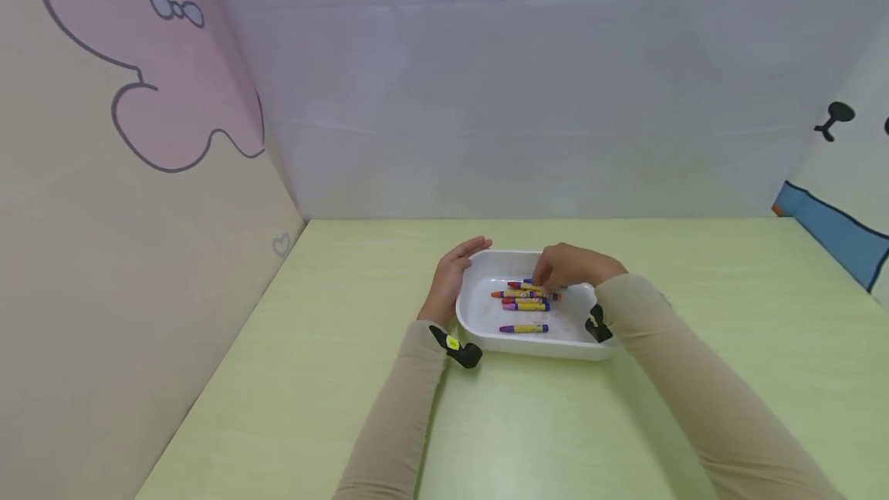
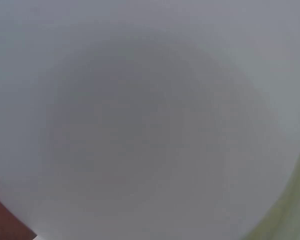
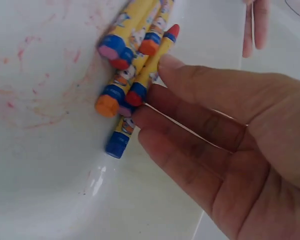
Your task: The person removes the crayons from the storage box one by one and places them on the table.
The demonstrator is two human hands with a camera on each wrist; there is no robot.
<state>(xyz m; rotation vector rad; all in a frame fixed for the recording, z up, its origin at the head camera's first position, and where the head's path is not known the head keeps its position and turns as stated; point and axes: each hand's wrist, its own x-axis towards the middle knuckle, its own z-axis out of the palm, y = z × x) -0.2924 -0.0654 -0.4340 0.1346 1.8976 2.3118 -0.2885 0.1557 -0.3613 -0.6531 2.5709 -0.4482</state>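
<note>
A white tray (image 1: 556, 344) stands on the table. My left hand (image 1: 444, 284) rests along its left side with the fingers extended; in the left wrist view a blurred white surface (image 2: 150, 125) fills most of the picture. My right hand (image 1: 572, 265) reaches into the tray from the right. Its thumb and fingertips pinch a red crayon (image 3: 152, 67), which lies over other crayons. Beneath and beside it are an orange crayon (image 3: 107, 104), a pink crayon (image 3: 110, 47) and a blue-ended crayon (image 3: 117, 142). A purple crayon (image 1: 524, 329) lies apart, nearer the tray's front.
The pale yellow-green table (image 1: 347, 330) extends around the tray. A pale wall (image 1: 521, 99) rises behind it, with printed side panels to the left and right. Black wrist cameras (image 1: 461, 353) sit on both sleeves. Pink marks stain the tray's floor.
</note>
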